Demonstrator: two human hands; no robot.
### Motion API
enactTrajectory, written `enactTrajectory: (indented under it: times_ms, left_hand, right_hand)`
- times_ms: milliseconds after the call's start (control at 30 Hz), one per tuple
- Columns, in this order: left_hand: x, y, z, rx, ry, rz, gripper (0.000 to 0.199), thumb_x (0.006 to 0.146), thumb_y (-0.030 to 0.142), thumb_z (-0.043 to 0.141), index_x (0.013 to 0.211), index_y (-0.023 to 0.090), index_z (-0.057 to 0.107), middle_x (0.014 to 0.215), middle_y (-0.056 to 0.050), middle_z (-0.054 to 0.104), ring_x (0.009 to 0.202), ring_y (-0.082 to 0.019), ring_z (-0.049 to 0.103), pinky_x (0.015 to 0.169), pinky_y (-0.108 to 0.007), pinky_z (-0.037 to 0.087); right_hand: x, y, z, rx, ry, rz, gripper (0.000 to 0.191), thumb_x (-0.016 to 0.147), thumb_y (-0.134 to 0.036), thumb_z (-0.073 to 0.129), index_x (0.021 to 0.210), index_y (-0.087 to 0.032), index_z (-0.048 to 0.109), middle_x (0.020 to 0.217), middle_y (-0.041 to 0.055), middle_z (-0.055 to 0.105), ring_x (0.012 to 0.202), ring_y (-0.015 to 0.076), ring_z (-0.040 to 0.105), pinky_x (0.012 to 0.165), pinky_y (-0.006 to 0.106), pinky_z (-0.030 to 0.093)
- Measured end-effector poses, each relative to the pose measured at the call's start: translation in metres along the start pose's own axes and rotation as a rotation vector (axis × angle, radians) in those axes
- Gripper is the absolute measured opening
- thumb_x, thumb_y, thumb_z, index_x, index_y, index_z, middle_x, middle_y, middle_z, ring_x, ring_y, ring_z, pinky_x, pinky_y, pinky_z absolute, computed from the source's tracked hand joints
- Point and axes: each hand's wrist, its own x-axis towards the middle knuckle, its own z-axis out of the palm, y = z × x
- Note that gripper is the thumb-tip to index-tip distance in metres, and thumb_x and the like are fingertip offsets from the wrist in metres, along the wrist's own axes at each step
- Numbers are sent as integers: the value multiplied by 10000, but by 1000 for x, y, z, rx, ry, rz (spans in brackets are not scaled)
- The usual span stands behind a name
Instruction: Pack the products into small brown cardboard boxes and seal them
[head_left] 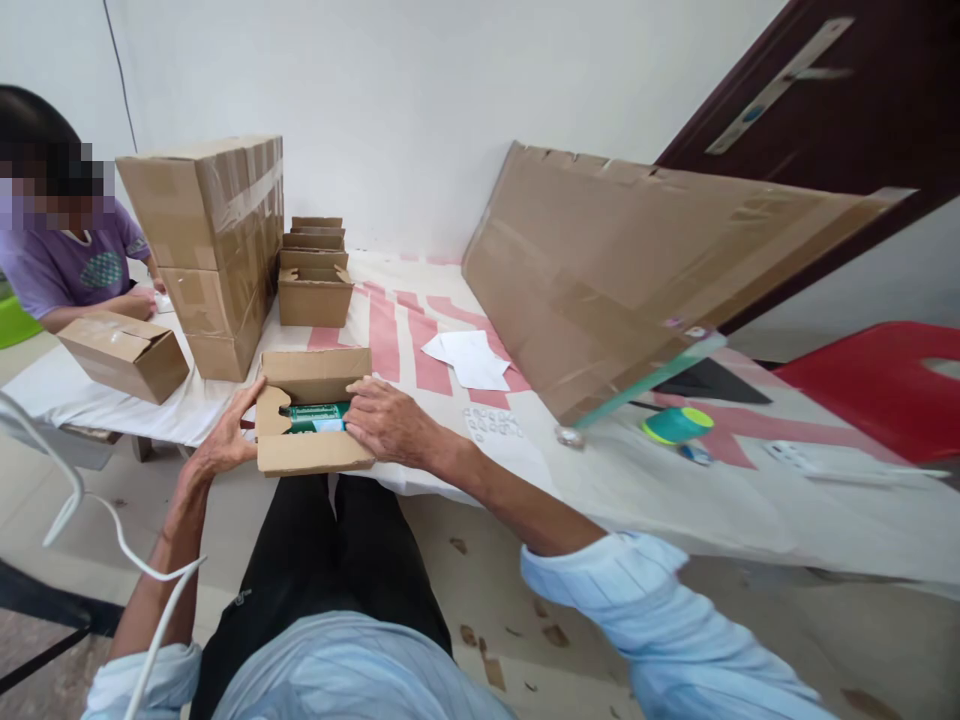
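Note:
An open cardboard box (315,454) lies at the table's front edge, its long flaps raised at the front and back. Inside it shows a green packet (319,412) with pale print; much of it is hidden by the flaps and my fingers. My left hand (226,430) grips the box's left end, thumb low and fingers along the side. At the other end, my right hand (388,420) is closed over the right edge, its fingers curled in toward the green packet. Whether those fingertips touch the packet, I cannot tell.
Taped cartons (202,215) are stacked at the back left, beside a closed box (126,352). Behind my box stand several open boxes (315,300). White papers (471,360), a large leaning cardboard sheet (637,260) and a green tape roll (677,426) lie rightward. A person (75,250) sits left.

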Motion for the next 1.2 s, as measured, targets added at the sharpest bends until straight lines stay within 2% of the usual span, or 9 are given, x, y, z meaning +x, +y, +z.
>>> enactTrajectory:
  times_ms: [100,233,367,467,600,700,867,1067,1200]
  left_hand:
    - [1,-2,1,-13,-12,3,1180,714,450,899,1725,267,319,1700,-202,400,1517,-444,474,1077,-528,593]
    - [2,-3,1,-37,-8,15,1177,722,476,891,1727,274,312,1691,-199,410,1517,-454,469,1086,-549,583]
    - [1,-1,1,-38,-17,4,1174,722,493,875,1728,275,309,1702,-184,398,1501,-455,485,1079,-547,591]
    - [1,3,2,-27,-24,-9,1188,715,467,868,1732,242,297,1693,-193,400,1507,-450,475,1084,-523,588]
    - [0,6,4,-8,-13,-15,1177,712,411,859,1728,221,298,1669,-202,419,1498,-428,484,1083,-506,578]
    - [-1,5,5,1,-3,2,1157,720,409,855,1724,234,307,1689,-199,403,1500,-434,482,1064,-500,585]
    - [-2,1,6,17,-7,19,1150,726,400,860,1722,246,307,1696,-188,399,1506,-425,479,1061,-482,589]
    - [-3,0,5,17,-39,26,1162,742,417,872,1728,238,283,1689,-198,378,1529,-413,449,1080,-476,579]
    - [-5,-2,7,28,-36,48,1195,713,429,910,1726,287,291,1700,-179,366,1538,-422,424,1075,-495,581]
  right_hand:
    - [16,-1,-14,-126,-123,99,319,1033,-224,578,788,-198,781,834,157,758,988,315,675,941,480,508]
    - [45,-4,-26,-289,-407,230,165,950,-156,665,880,-156,815,856,187,789,902,325,731,782,409,495]
    - [61,-4,-30,-423,-530,251,224,934,-68,619,1009,-141,817,932,188,795,950,327,748,858,410,493]
    - [57,-3,-36,-454,-599,261,223,912,-47,630,976,-144,820,900,181,791,965,335,746,905,429,491]
    - [52,0,-40,-332,-730,347,186,968,-202,664,1052,-139,817,1024,201,806,1028,335,757,833,370,516]
    - [57,7,-33,-214,-775,339,291,940,-339,734,1158,-153,788,1222,186,784,1151,330,733,841,331,530]
    - [67,18,-15,-70,-801,334,348,901,-349,758,1206,-181,754,1249,162,771,1183,326,720,911,334,532]
    - [68,26,0,103,-890,438,494,837,-327,783,1301,-204,664,1221,144,761,1044,305,742,821,337,550]
    - [66,31,7,246,-855,454,602,814,-342,800,1376,-232,614,1289,126,748,1100,302,727,881,351,563]
